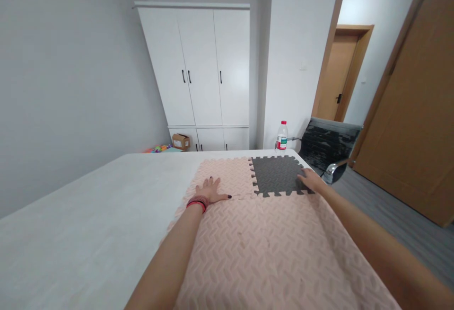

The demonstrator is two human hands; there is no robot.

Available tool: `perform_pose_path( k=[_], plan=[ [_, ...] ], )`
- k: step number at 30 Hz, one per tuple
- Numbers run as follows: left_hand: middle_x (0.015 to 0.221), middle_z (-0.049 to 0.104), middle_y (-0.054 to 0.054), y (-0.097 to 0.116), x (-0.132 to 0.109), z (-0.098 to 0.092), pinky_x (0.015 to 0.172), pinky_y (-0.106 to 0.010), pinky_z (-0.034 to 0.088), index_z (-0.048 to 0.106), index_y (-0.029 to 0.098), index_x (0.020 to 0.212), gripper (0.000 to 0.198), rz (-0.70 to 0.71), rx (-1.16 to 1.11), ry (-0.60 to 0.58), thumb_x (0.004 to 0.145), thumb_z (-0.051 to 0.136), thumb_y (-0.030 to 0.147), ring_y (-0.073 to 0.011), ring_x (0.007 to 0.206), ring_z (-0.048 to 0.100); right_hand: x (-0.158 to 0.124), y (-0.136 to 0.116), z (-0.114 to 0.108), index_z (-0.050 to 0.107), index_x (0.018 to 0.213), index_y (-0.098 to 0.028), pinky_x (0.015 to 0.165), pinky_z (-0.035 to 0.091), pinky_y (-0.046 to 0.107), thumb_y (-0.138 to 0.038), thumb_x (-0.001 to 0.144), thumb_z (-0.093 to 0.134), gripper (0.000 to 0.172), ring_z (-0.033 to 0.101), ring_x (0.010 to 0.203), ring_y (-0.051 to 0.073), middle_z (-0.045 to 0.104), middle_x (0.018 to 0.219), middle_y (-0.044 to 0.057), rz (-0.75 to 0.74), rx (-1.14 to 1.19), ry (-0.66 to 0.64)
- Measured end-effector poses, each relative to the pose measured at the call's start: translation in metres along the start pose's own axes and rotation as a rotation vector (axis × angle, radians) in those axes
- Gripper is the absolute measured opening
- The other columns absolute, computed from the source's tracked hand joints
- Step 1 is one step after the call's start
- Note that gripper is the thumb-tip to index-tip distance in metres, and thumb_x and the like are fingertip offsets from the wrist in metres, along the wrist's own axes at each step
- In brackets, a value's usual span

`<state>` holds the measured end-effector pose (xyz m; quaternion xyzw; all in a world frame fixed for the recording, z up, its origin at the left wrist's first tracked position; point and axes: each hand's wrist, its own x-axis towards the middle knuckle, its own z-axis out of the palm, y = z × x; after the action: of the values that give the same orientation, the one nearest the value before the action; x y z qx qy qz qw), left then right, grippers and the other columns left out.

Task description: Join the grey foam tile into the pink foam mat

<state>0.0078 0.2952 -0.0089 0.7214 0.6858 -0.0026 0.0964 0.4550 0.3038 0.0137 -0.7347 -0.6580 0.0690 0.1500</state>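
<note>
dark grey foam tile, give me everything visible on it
The dark grey foam tile is a square puzzle-mat piece with toothed interlocking edges and a ribbed surface. It lies flat at the far right corner of the pink mat, locked into it. The right hand rests on its right edge.

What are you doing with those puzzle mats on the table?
A person is leaning over a white table with both hands flat on foam puzzle mats. The left hand presses on a far pink mat, and the right hand rests on the right edge of the grey mat locked in beside it. More pink mats lie joined nearer the camera. A water bottle stands at the far end of the table, with a black chair beside it.
</note>
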Motion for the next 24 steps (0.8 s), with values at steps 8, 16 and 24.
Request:
perform_pose_path(
  k=[8, 16, 24],
  plan=[
    [0.151, 0.014, -0.018, 0.007, -0.007, -0.006, 0.102, -0.067, 0.020, 0.019, 0.025, 0.142, 0.107, 0.021, 0.046, 0.028, 0.057, 0.043, 0.085, -0.0395, 0.137, 0.012, -0.003, 0.073, 0.038, 0.025, 0.142, -0.015, 0.106, 0.021, 0.044, -0.049, 0.090, 0.024, 0.062, 0.025, 0.134, 0.024, 0.032, 0.145, 0.012, 0.073, -0.101, 0.021],
    [0.145, 0.032, -0.010, 0.091, 0.033, -0.018, 0.109, -0.058, 0.018, 0.033, 0.022, 0.135, 0.059, 0.199, 0.057, 0.196, 0.086, 0.041, 0.054, -0.0293, 0.133, 0.028, 0.007, 0.083, 0.044, 0.029, 0.140, -0.016, 0.107, 0.020, 0.041, -0.048, 0.090, 0.023, 0.060, 0.022, 0.135, 0.020, 0.031, 0.146, 0.009, 0.035, -0.121, 0.091],
    [0.140, 0.038, -0.010, 0.155, 0.079, 0.014, 0.105, -0.058, 0.029, 0.040, 0.022, 0.130, 0.048, 0.322, 0.020, 0.233, 0.087, 0.049, 0.041, -0.0287, 0.127, 0.036, 0.012, 0.085, 0.047, 0.031, 0.139, -0.017, 0.104, 0.025, 0.041, -0.050, 0.091, 0.021, 0.060, 0.026, 0.133, 0.020, 0.034, 0.144, 0.009, 0.044, -0.129, 0.124]
  ],
)
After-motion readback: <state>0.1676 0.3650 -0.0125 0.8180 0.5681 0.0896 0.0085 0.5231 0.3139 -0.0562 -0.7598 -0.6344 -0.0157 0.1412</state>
